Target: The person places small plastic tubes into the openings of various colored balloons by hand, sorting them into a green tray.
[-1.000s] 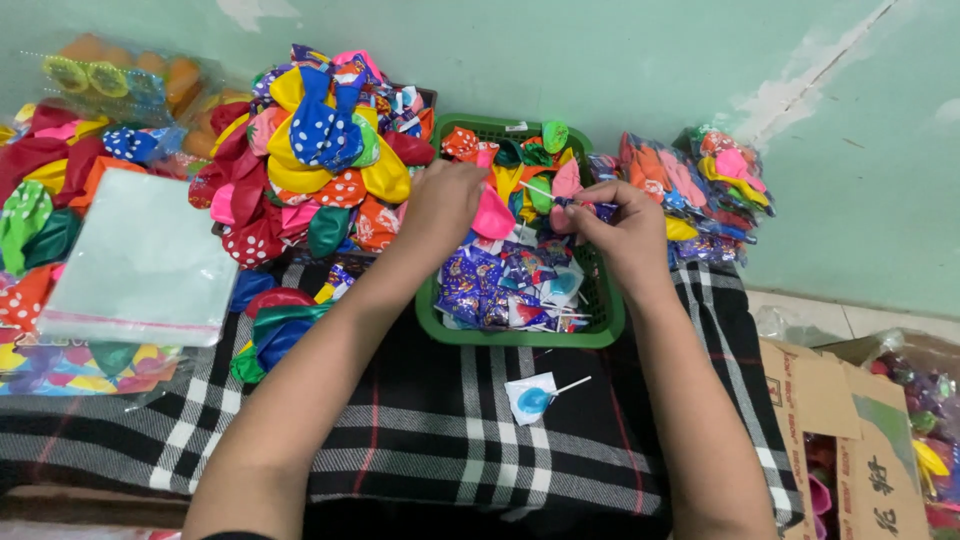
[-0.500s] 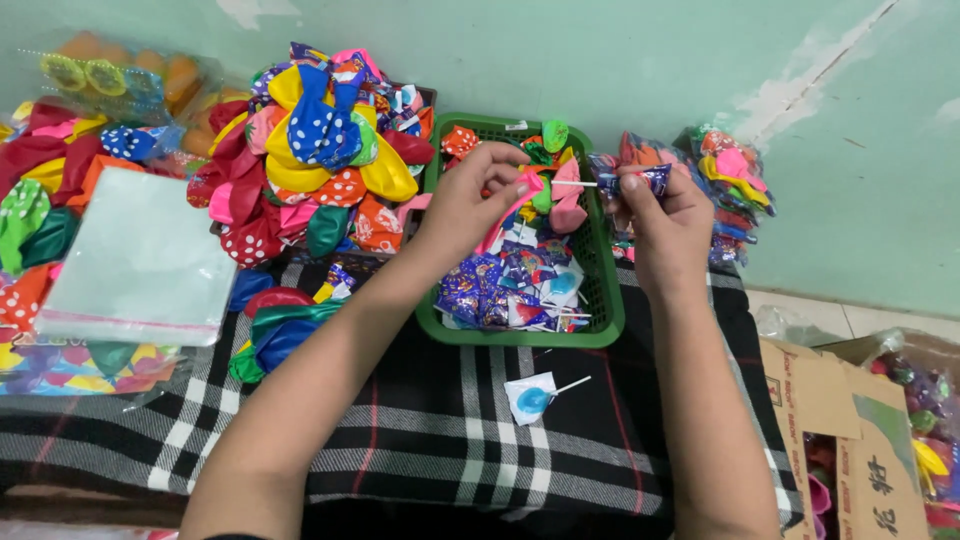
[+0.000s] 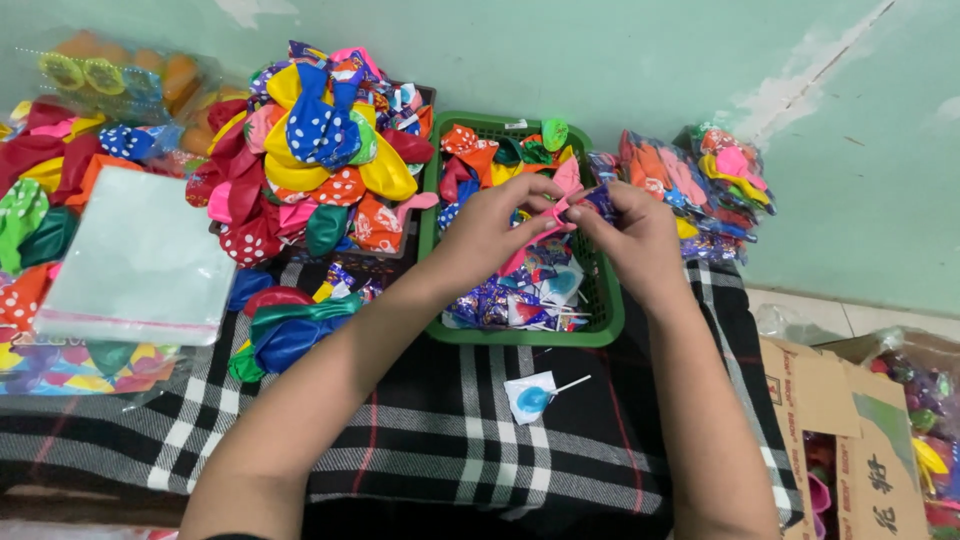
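Far left: a stack of clear plastic bags [image 3: 140,262] lies flat on loose balloons. Next to it, a heap of polka-dot balloons [image 3: 315,150] rises beside a green basket [image 3: 600,320] of balloons and wrapped lollipops, all on a black plaid cloth [image 3: 420,440]. Above the basket, the left hand [image 3: 490,225] is narrowly closed, thumb and fingertips pinching a pink balloon [image 3: 540,235]. The balloon's long axis runs diagonally, from lower left up to the right, its upper end meeting the right hand. The right hand [image 3: 635,232] is likewise pinched shut on the balloon's upper end, together with a small dark-wrapped piece whose kind cannot be told. In front of the basket, one blue lollipop [image 3: 535,395] lies alone, its stick pointing right. Far right: packed balloon bundles [image 3: 700,180] and a cardboard box [image 3: 850,440].
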